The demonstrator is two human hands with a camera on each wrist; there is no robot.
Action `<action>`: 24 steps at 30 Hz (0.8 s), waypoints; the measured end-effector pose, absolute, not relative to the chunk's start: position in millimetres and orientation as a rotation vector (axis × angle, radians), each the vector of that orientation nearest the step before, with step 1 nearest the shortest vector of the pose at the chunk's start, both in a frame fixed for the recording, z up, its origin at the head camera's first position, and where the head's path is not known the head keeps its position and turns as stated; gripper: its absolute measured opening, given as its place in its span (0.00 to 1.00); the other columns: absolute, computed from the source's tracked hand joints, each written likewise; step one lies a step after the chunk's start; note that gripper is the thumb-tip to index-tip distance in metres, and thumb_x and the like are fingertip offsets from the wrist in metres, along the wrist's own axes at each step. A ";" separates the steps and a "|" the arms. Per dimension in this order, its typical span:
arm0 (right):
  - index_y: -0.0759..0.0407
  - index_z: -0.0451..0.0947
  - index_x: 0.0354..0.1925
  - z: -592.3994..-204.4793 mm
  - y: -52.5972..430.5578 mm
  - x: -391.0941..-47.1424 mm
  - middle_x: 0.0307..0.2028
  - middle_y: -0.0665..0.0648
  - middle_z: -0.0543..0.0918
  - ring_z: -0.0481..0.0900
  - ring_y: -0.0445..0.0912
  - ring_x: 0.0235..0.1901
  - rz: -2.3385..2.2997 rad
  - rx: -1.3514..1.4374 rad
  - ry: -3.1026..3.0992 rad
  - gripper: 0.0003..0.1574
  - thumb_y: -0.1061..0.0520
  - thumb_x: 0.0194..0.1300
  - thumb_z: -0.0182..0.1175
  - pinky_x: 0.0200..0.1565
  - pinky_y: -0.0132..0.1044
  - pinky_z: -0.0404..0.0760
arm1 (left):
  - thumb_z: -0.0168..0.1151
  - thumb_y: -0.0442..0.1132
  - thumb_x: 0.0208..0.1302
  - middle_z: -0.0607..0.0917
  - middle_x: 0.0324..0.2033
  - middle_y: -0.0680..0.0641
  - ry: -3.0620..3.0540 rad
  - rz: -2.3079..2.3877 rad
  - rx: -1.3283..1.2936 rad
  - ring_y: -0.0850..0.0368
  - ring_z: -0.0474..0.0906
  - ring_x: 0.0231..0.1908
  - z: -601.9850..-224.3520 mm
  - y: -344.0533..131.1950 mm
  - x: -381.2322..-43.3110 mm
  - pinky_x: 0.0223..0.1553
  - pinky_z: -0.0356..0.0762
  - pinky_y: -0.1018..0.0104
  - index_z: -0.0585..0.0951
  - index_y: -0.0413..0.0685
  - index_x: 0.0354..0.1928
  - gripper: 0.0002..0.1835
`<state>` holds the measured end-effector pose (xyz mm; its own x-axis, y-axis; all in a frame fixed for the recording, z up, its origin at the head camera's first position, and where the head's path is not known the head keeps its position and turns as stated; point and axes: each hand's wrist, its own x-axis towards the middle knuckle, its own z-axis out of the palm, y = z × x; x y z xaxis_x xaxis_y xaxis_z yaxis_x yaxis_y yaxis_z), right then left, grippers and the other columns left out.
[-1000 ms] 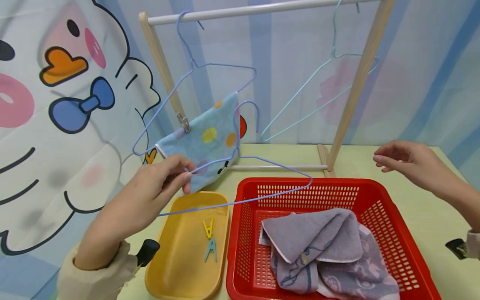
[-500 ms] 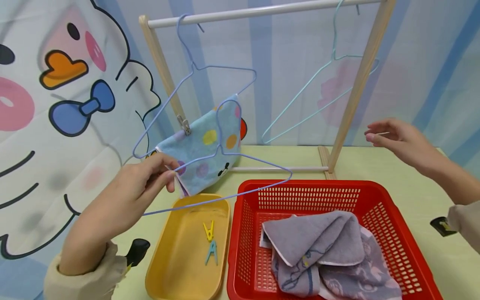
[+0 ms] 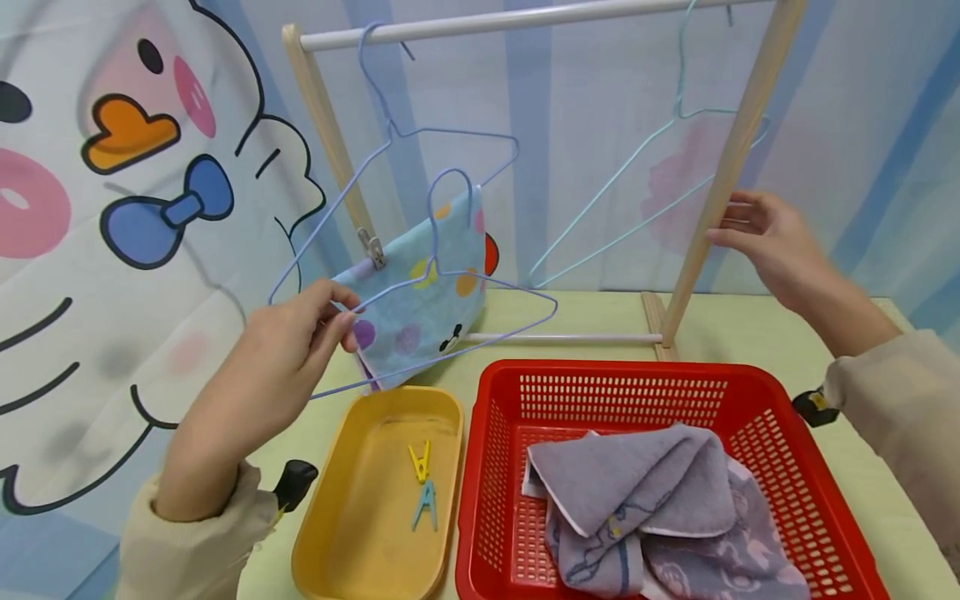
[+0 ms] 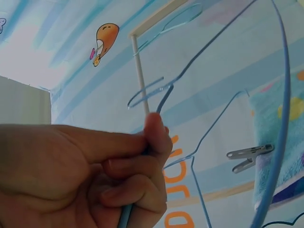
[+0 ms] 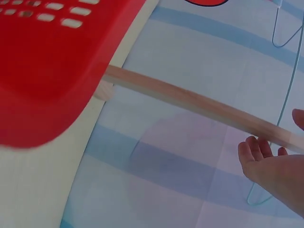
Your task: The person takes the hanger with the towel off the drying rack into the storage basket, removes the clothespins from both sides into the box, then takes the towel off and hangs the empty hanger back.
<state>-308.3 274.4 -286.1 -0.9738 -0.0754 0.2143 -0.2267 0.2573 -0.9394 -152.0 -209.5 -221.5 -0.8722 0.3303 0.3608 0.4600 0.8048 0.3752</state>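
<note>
My left hand pinches a lilac wire hanger between thumb and fingers near its shoulder, hook upward. In the left wrist view, the held wire passes through the curled fingers. Behind it, a second lilac hanger hangs on the rack with a spotted blue towel over it, fastened by a grey clip. My right hand is at the rack's right wooden post, loosely bent. In the right wrist view, its fingertips meet the post's edge, thumb on the opposite side.
A mint hanger hangs from the rack's white top bar. A red basket with grey towels stands in front. Left of it, a yellow tray holds a yellow clothespin and a teal clothespin.
The left hand has raised the held hanger and brought it left, in front of the blue towel. The right hand has moved left and up to the rack's post.
</note>
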 end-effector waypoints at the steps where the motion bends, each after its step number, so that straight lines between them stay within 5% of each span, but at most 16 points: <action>1: 0.60 0.56 0.70 -285.8 271.4 -310.9 0.54 0.49 0.73 0.73 0.39 0.53 1.912 0.296 -2.314 0.35 0.60 0.72 0.59 0.54 0.26 0.73 | 0.47 0.37 0.79 0.82 0.30 0.50 -2.702 -0.665 -0.598 0.55 0.72 0.27 -221.9 -207.1 -154.0 0.31 0.71 0.60 0.76 0.40 0.50 0.10; 6: 0.59 0.57 0.64 -284.8 254.6 -320.7 0.46 0.53 0.77 0.76 0.41 0.49 2.269 0.343 -2.001 0.24 0.65 0.74 0.50 0.58 0.32 0.67 | 0.47 0.36 0.79 0.82 0.30 0.49 -2.627 -0.651 -0.561 0.54 0.72 0.24 -222.4 -196.8 -163.7 0.27 0.71 0.61 0.75 0.37 0.51 0.10; 11: 0.59 0.62 0.55 -284.7 238.6 -329.7 0.31 0.52 0.79 0.75 0.43 0.39 2.442 0.275 -1.779 0.13 0.58 0.77 0.39 0.56 0.36 0.54 | 0.47 0.34 0.78 0.83 0.31 0.46 -2.544 -0.634 -0.536 0.54 0.67 0.19 -218.1 -187.2 -176.5 0.23 0.67 0.63 0.75 0.35 0.51 0.10; 18: 0.60 0.62 0.46 -287.4 232.9 -331.3 0.33 0.53 0.68 0.65 0.44 0.39 2.481 0.295 -1.737 0.25 0.40 0.81 0.32 0.59 0.36 0.48 | 0.47 0.35 0.79 0.84 0.31 0.44 -2.451 -0.652 -0.515 0.51 0.71 0.21 -204.2 -171.5 -199.2 0.25 0.69 0.60 0.76 0.34 0.50 0.11; 24: 0.56 0.60 0.46 -287.6 237.4 -331.9 0.35 0.51 0.65 0.62 0.45 0.42 2.420 0.249 -1.889 0.28 0.34 0.78 0.28 0.58 0.36 0.48 | 0.45 0.35 0.79 0.84 0.32 0.43 -2.433 -0.671 -0.486 0.49 0.73 0.23 -186.8 -157.1 -210.9 0.25 0.69 0.62 0.75 0.33 0.52 0.13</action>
<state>-331.9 237.4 -287.6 -0.9851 -0.0506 0.1644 -0.1471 -0.2468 -0.9578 -210.9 -157.1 -186.8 -0.7751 0.1884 0.6031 0.4709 0.8087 0.3526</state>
